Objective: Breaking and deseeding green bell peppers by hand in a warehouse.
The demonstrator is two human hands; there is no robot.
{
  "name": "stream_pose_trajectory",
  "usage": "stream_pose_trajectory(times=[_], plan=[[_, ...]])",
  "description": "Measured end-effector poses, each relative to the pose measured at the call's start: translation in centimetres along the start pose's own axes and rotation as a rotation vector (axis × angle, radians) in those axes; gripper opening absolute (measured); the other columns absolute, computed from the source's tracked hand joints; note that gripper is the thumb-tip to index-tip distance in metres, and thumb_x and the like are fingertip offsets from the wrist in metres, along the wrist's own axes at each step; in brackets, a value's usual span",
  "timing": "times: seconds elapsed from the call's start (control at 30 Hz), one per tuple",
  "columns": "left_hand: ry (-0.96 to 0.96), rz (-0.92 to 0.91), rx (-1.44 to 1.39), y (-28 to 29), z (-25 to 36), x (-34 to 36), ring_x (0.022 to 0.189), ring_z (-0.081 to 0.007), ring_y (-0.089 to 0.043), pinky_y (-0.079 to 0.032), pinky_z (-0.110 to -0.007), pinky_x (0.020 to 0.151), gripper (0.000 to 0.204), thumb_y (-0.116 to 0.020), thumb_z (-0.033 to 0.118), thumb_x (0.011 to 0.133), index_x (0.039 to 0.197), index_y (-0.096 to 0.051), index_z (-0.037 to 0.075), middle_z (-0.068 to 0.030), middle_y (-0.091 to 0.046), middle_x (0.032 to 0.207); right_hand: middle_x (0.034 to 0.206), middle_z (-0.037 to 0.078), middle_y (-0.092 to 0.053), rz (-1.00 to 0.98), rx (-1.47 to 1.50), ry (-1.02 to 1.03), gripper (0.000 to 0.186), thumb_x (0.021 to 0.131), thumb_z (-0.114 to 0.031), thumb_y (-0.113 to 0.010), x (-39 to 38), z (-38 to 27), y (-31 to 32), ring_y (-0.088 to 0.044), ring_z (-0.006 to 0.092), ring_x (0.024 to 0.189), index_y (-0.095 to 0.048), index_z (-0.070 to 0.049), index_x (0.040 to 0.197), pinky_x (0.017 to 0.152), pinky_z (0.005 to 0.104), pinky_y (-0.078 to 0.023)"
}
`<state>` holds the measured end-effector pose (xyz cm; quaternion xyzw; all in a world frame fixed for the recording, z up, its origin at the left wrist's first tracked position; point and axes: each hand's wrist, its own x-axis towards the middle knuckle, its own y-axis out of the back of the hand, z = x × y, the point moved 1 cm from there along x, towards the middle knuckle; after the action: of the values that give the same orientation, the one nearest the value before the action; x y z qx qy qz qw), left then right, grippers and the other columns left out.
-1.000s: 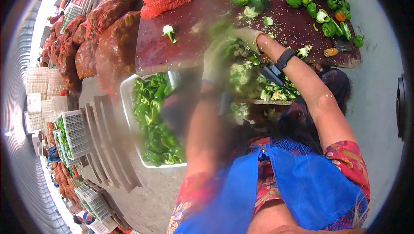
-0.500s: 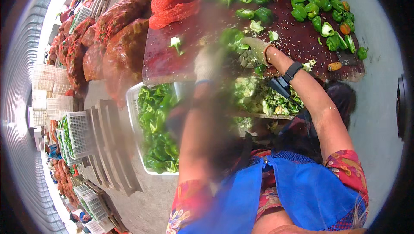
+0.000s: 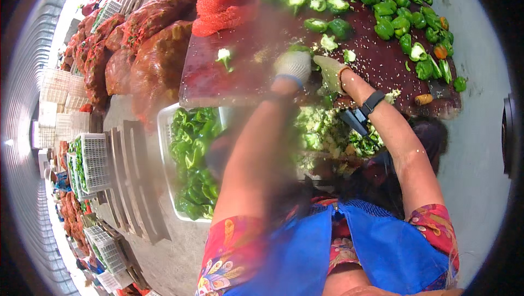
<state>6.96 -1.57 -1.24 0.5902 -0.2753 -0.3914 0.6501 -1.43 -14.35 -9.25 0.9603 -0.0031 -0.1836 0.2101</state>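
My left hand (image 3: 293,67), in a pale knit glove, is closed round a green bell pepper (image 3: 300,48); only the pepper's far edge shows above the fingers. Close to its right is my right hand (image 3: 331,73), also gloved, with the fingers bent down and partly hidden; what they hold I cannot make out. Both hands are over the near part of a dark red tabletop (image 3: 229,86) strewn with pale seeds. Just beyond them lie a pale pepper core (image 3: 328,42) and cut pepper halves (image 3: 316,25). Below the hands, pepper cores and scraps (image 3: 322,132) are heaped.
Many whole green peppers (image 3: 385,7) cover the far right of the table. A red mesh bag (image 3: 221,9) lies at its far left, near a lone core with stem (image 3: 224,59). A white crate (image 3: 165,132) of green peppers stands left below the table, beside wooden pallets (image 3: 134,176).
My left hand has moved right, closer to my right hand, and now covers most of the pepper that showed between them. The right hand has turned slightly.
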Motion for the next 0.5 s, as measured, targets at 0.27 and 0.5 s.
stream_pose_trajectory(times=[0.27, 0.5], plan=[[-0.026, -0.03, -1.191, 1.9, -6.9, -3.5, 0.101, -0.02, -0.063, -0.05, -0.03, 0.088, 0.035, -0.061, 0.023, 0.09, 0.114, -0.065, -0.002, -0.0163, -0.065, 0.116, 0.086, 0.018, -0.062, 0.111, 0.89, -0.312, 0.04, 0.091, -0.041, -0.048, -3.5, -6.4, -1.0, -0.062, 0.0357, 0.066, -0.05, -0.009, 0.114, 0.06, 0.0488, -0.053], [0.145, 0.145, -0.685, 1.1, -6.6, -1.6, 0.091, -0.029, -0.067, -0.053, -0.042, 0.082, 0.041, -0.067, 0.029, 0.08, 0.112, -0.066, 0.004, -0.0211, -0.068, 0.104, 0.087, 0.012, -0.063, 0.184, 0.311, -0.159, 0.042, 0.085, -0.043, -0.064, -0.4, -0.8, -0.1, -0.063, 0.0296, 0.071, -0.058, -0.013, 0.114, 0.062, 0.0449, -0.054]])
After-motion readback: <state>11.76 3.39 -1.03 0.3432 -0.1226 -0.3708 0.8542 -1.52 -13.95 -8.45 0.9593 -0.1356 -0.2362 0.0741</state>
